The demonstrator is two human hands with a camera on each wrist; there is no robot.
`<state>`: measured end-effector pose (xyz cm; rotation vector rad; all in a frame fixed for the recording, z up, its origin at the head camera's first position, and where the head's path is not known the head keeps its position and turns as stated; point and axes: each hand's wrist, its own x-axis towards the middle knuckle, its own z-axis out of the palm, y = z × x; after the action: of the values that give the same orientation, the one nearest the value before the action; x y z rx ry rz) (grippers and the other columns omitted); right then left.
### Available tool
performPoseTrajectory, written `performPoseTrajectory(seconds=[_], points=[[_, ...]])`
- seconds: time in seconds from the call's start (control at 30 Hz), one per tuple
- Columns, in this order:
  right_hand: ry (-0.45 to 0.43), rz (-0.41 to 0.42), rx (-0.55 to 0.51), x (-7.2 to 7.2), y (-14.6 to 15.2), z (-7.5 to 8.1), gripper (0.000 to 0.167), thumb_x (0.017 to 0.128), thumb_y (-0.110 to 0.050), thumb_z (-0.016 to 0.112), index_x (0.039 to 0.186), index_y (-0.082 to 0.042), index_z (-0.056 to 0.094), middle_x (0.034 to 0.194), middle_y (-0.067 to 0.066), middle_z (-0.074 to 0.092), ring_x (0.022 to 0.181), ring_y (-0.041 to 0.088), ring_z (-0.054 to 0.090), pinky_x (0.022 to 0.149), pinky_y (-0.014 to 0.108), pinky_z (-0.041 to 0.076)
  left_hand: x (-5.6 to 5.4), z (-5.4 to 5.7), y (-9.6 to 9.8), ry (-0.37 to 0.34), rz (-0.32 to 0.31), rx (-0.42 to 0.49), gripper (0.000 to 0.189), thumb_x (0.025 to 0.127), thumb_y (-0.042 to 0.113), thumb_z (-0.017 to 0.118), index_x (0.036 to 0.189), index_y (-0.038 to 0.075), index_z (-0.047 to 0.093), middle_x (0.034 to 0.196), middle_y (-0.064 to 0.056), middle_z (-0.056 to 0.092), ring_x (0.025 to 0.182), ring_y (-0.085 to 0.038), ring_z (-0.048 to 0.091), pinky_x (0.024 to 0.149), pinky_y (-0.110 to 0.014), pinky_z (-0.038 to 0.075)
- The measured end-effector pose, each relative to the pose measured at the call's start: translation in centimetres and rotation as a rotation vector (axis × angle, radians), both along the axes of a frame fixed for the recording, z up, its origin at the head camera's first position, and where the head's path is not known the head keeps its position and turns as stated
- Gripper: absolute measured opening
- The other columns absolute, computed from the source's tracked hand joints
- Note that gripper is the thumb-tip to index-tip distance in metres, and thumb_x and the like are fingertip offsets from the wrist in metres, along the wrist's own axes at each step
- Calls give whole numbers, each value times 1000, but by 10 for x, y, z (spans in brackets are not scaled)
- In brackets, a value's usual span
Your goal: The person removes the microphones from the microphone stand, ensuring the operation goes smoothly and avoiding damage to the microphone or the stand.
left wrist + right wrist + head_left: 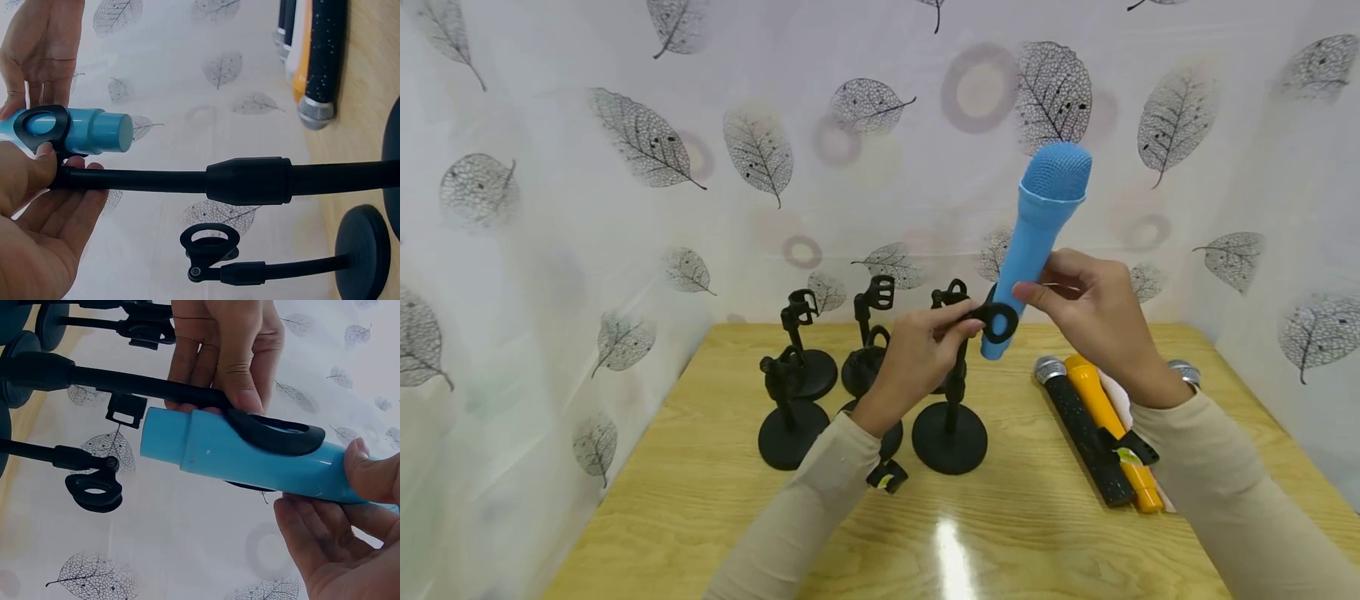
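Note:
A blue microphone (1037, 225) leans with its mesh head up and to the right. My right hand (1093, 312) grips its body between thumb and fingers. The lower end of the microphone sits inside the black clip (1002, 322) of a microphone stand (150, 385). With thumb and fingers my left hand (917, 358) pinches the top of that stand, just under the clip. In the right wrist view the clip's arms wrap the blue body (250, 459), and its narrower tail sticks out past them. The stand's round base (950, 437) is below on the table.
Several more black microphone stands (793, 433) with clips stand left of the hands on the wooden table (700, 517). On the right lie a black microphone (1086, 433), an orange microphone (1105, 400) and others partly hidden by my right arm. A leaf-patterned curtain (625, 217) encloses the back and sides.

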<state>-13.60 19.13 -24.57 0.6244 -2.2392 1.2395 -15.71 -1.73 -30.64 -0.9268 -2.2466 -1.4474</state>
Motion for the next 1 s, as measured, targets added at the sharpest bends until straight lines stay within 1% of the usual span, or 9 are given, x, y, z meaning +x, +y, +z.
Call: performPoseTrajectory(seconds=[0.07, 0.13, 0.3, 0.37, 0.57, 0.77, 0.8, 0.87, 1.0], points=[[11, -15, -2, 1, 0, 4, 23, 93, -4, 74, 115, 2, 74, 95, 11, 73, 87, 0, 68, 84, 12, 51, 0, 0, 0, 0, -1, 1, 31, 102, 18, 63, 128, 3, 69, 100, -12, 75, 78, -21, 70, 50, -26, 40], [14, -21, -8, 1, 1, 7, 24, 93, -4, 74, 116, 2, 74, 95, 10, 74, 87, 1, 68, 84, 12, 51, 0, -1, -1, 1, 4, 0, 32, 101, 18, 63, 128, 2, 69, 101, -11, 76, 79, -17, 70, 50, -26, 40], [11, -4, -69, 2, 3, 14, 29, 92, -1, 73, 120, 5, 71, 94, -5, 73, 89, -1, 69, 79, 14, 54, 1, -1, -1, 2, 15, -5, 32, 101, 18, 64, 128, 2, 69, 102, -8, 76, 79, -10, 69, 50, -25, 42], [1, 8, -100, 3, 4, 17, 29, 93, 0, 73, 121, 6, 70, 93, -11, 71, 90, -1, 69, 77, 15, 55, 1, -1, -1, 0, 18, -7, 32, 101, 19, 64, 128, 3, 69, 102, -8, 76, 79, -12, 70, 51, -24, 42], [-14, -13, -150, 5, 6, 23, 32, 94, -3, 72, 124, 7, 68, 95, -10, 72, 89, 1, 71, 76, 18, 56, 2, -1, -1, 6, 17, -7, 32, 101, 18, 64, 129, 2, 69, 102, -8, 76, 78, -9, 69, 49, -25, 40], [0, -27, -204, 8, 9, 26, 34, 95, -2, 70, 128, 8, 66, 102, -8, 72, 91, 5, 72, 76, 20, 56, 2, 0, -1, 7, 16, -5, 31, 101, 18, 64, 128, 3, 69, 101, -8, 76, 75, -15, 69, 47, -24, 37], [4, -22, -226, 8, 10, 26, 35, 95, -2, 70, 128, 8, 65, 103, -7, 72, 92, 5, 72, 76, 21, 56, 2, 0, -1, 3, 14, -4, 31, 101, 18, 64, 128, 3, 69, 101, -8, 76, 73, -17, 69, 47, -24, 36], [8, 22, -311, 8, 11, 27, 35, 94, 1, 70, 128, 10, 64, 104, -2, 72, 92, 7, 73, 75, 23, 57, 2, 0, -1, -5, 10, -3, 31, 101, 18, 64, 129, 4, 69, 101, -8, 76, 70, -17, 67, 46, -24, 35], [13, 154, -521, 9, 12, 31, 34, 91, 7, 71, 124, 12, 66, 103, 11, 72, 92, 14, 75, 73, 28, 57, 2, 0, -1, -2, 15, -11, 32, 101, 18, 64, 130, 4, 69, 101, -9, 76, 65, -17, 64, 44, -25, 34]])
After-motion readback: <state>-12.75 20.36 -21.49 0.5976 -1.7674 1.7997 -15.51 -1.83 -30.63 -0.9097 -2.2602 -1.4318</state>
